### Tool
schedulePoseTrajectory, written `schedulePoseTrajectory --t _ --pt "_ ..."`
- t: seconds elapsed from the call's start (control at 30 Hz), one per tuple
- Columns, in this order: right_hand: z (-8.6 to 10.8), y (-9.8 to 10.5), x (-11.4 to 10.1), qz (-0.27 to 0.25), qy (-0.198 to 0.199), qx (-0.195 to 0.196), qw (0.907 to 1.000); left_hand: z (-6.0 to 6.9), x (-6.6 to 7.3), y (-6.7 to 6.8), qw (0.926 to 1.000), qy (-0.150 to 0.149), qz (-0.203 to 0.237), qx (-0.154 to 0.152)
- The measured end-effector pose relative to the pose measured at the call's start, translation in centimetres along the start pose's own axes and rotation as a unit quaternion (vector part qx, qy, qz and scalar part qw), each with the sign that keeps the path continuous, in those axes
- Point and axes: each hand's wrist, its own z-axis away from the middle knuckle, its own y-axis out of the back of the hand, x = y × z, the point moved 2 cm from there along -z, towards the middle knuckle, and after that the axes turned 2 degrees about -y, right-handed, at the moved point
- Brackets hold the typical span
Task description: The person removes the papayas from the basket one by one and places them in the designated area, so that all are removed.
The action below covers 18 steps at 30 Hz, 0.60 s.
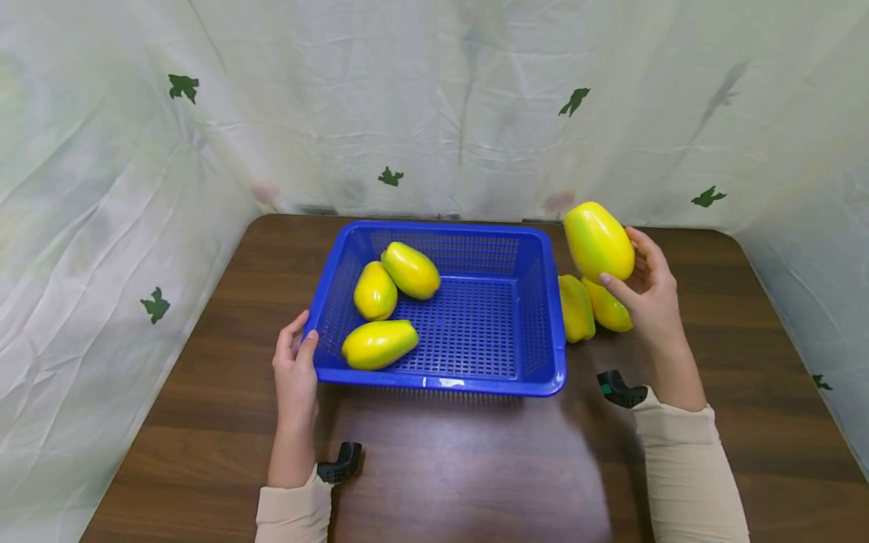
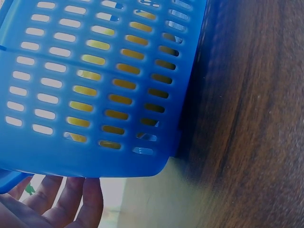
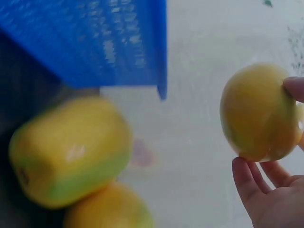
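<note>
A blue perforated plastic basket (image 1: 451, 382) stands on the table, holding a yellow-green mango-like fruit (image 1: 411, 270) at the back, another fruit (image 1: 375, 292) at the left and a third fruit (image 1: 380, 345) near the front. My left hand (image 1: 296, 369) grips the basket's left rim, thumb over the edge; in the left wrist view its fingers (image 2: 92, 199) touch the basket's side. Right of the basket, my right hand (image 1: 652, 290) holds up a glossy yellow fruit (image 1: 599, 241) between thumb and fingers. In the right wrist view this fruit (image 3: 259, 114) is clear of the basket.
Two more yellow-green fruits lie on the table at the basket's right side, one fruit (image 1: 575, 309) close against it and one fruit (image 1: 609, 308) partly under the raised hand. A pale curtain with green patches surrounds the brown wooden table (image 1: 434, 467) at the back and sides.
</note>
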Motion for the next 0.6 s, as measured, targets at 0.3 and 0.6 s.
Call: schedulePoseTrajectory --t 0.3,0.6 --pt "1.1 2.3 2.7 0.076 -0.058 0.052 0.9941 0.0 0.0 0.0 0.9999 -0.003 0.013 0.004" --pt "2.5 4.6 5.2 0.093 -0.103 0.104 0.9848 0.1 0.2 -0.1 1.0000 0.001 0.008 0.003"
